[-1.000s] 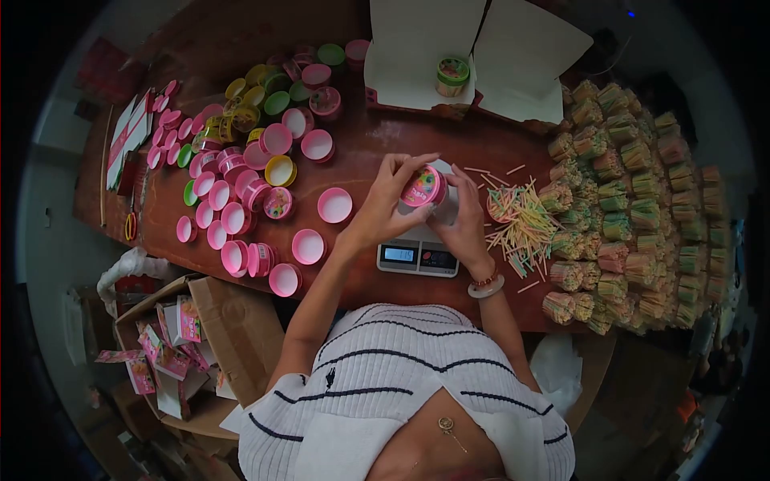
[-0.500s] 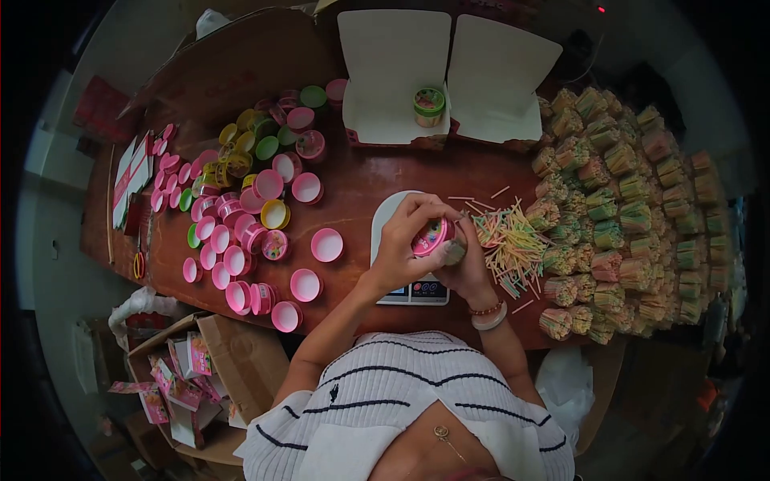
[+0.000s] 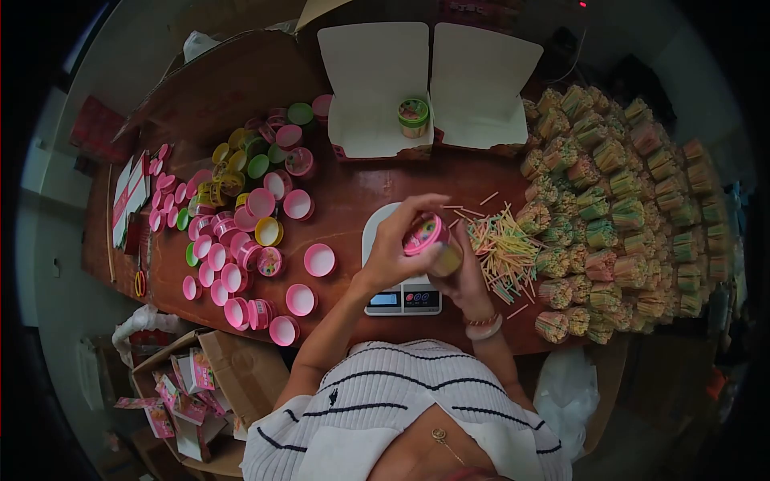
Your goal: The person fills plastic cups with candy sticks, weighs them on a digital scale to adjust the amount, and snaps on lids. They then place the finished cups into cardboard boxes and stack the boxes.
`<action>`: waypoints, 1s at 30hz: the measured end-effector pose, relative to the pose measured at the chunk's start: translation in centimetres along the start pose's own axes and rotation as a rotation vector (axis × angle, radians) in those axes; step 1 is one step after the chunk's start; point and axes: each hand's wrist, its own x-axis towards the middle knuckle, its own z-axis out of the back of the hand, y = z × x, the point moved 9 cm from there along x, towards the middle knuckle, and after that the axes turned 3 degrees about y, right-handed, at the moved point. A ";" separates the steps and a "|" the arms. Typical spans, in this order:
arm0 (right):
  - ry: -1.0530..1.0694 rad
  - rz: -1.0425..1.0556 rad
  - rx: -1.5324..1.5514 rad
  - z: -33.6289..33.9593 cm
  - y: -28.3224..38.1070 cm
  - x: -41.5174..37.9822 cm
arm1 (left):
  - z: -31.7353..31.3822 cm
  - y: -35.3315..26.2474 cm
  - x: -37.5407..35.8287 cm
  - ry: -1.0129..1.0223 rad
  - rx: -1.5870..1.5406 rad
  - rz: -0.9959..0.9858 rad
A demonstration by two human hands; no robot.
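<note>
Over the white kitchen scale [image 3: 426, 309], both hands hold a small round jar with a pink lid [image 3: 424, 234] and a clear lower body. The jar is tilted, its printed lid facing up and left. My left hand [image 3: 393, 247] grips the lid's side with the thumb along the front, its index finger stretched out above. My right hand [image 3: 468, 280] wraps the jar's body from the right and below; its fingers are partly hidden. Just right of the hands lies a loose heap of pastel sticks [image 3: 505, 247].
Bundles of coloured sticks [image 3: 605, 232] fill the table's right side. Many pink, green and yellow lids and tubs [image 3: 233, 278] lie on the left. Behind stand two open white boxes [image 3: 373, 76], one holding a green-lidded jar [image 3: 413, 118]. A carton of printed packets [image 3: 245, 361] sits lower left.
The left fingers have lifted and straightened, so more of the pink lid shows. The jar stays between both hands. The camera view has shifted slightly, uncovering the scale's display.
</note>
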 end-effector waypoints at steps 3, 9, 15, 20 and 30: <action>-0.086 -0.170 -0.031 -4.3 -0.9 -0.1 | -1.0 -0.9 0.1 0.047 -0.055 -0.016; -0.564 0.212 -0.756 -2.5 1.2 -2.4 | -2.5 -3.0 0.1 0.124 0.239 -0.132; -0.535 -0.281 -0.427 -1.3 0.3 -1.3 | -2.4 -3.5 1.0 0.353 0.189 -0.062; -0.527 -0.455 -0.682 1.1 3.2 3.7 | 1.5 0.5 3.6 0.290 0.339 0.043; -0.410 0.219 -1.999 6.8 7.6 15.1 | 13.0 17.0 16.3 -0.224 0.799 0.256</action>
